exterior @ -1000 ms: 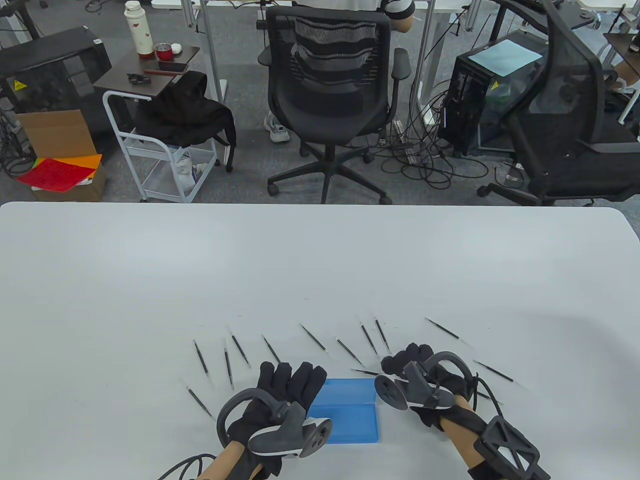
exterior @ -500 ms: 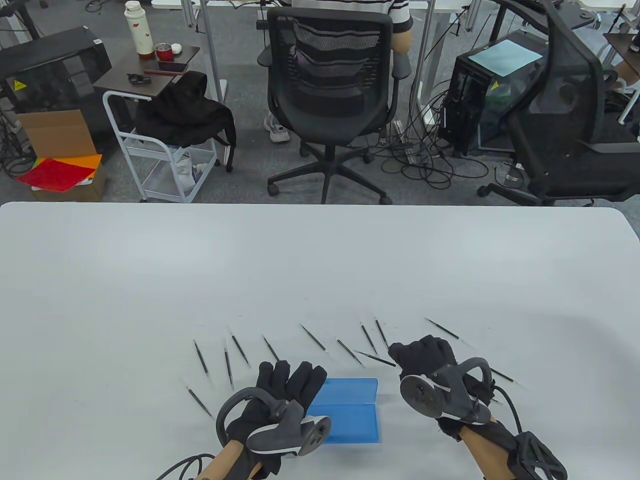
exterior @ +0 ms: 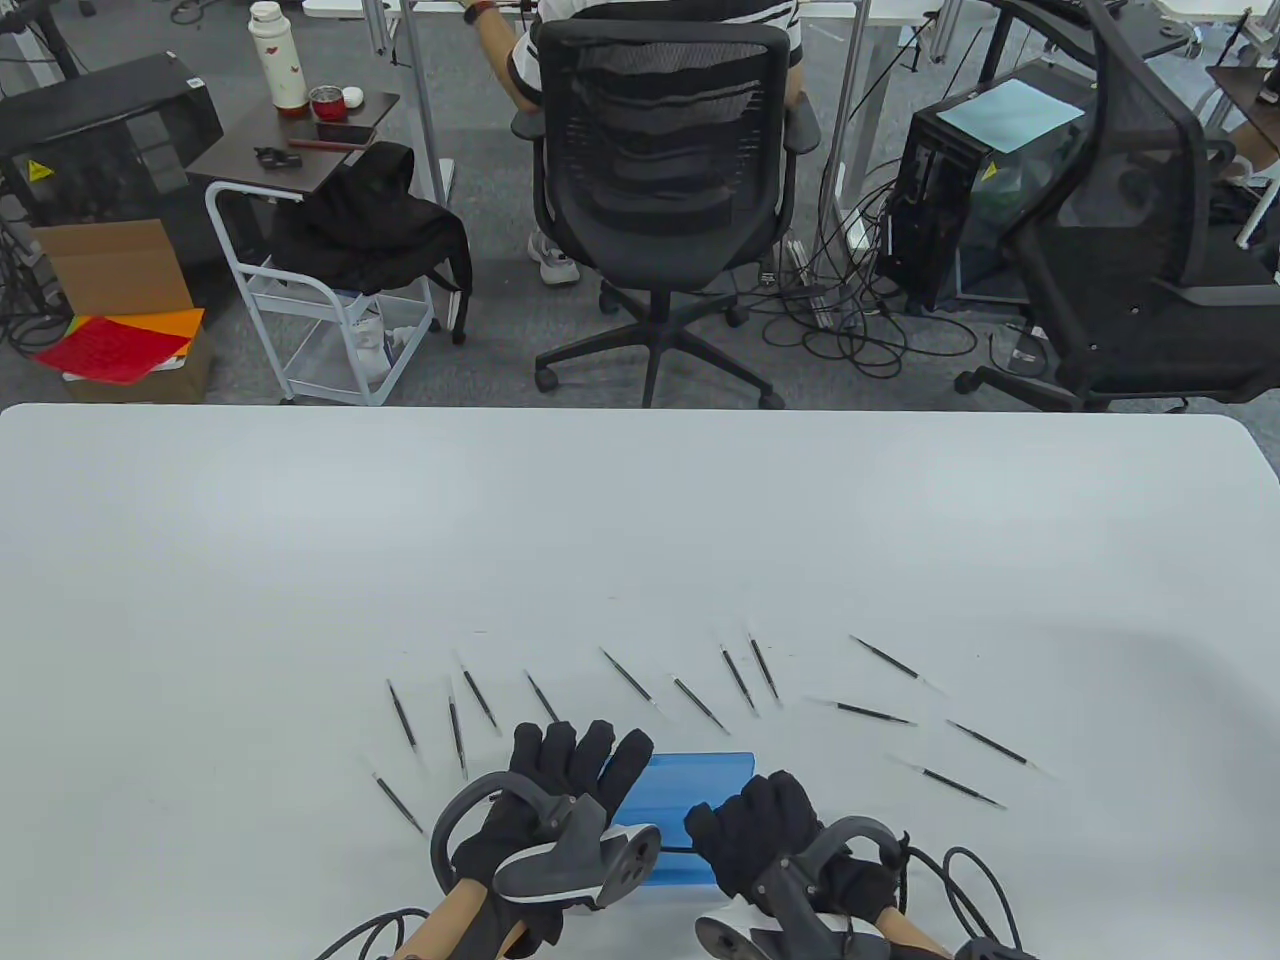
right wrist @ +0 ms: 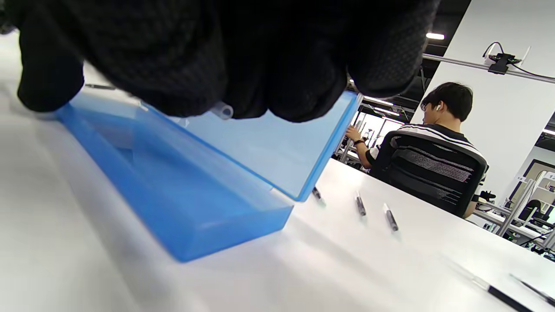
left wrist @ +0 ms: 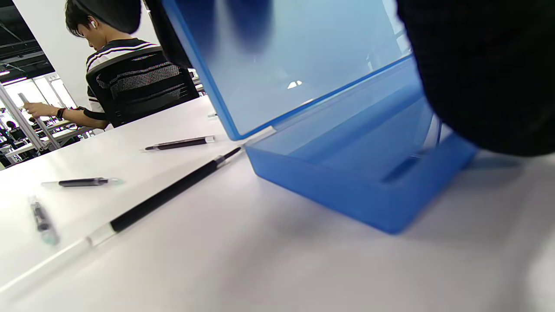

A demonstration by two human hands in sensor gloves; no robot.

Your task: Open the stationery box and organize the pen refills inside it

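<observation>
The blue stationery box point(exterior: 700, 775) stands open near the table's front edge. Its lid point(left wrist: 295, 65) is tilted up from the base point(left wrist: 347, 190). My left hand point(exterior: 575, 765) lies at the lid's left end, with fairly straight fingers against it. My right hand point(exterior: 750, 825) hovers over the right part of the base point(right wrist: 195, 208). Its fingers are curled round a pen refill, whose clear tube end point(right wrist: 223, 111) sticks out below them. Several black refills lie in an arc beyond the box, such as one on the left point(exterior: 480, 700) and one on the right point(exterior: 860, 712).
One refill point(left wrist: 173, 193) lies close against the box's left corner. The white table point(exterior: 640, 540) stretches far beyond the refills. A person sits on an office chair point(exterior: 655, 150) past the far edge, with a cart point(exterior: 330, 300) and a second chair point(exterior: 1130, 200) nearby.
My right hand took a refill from the table right of the box and carried it back over the box. A refill it had hidden now shows. My left hand stayed at the lid.
</observation>
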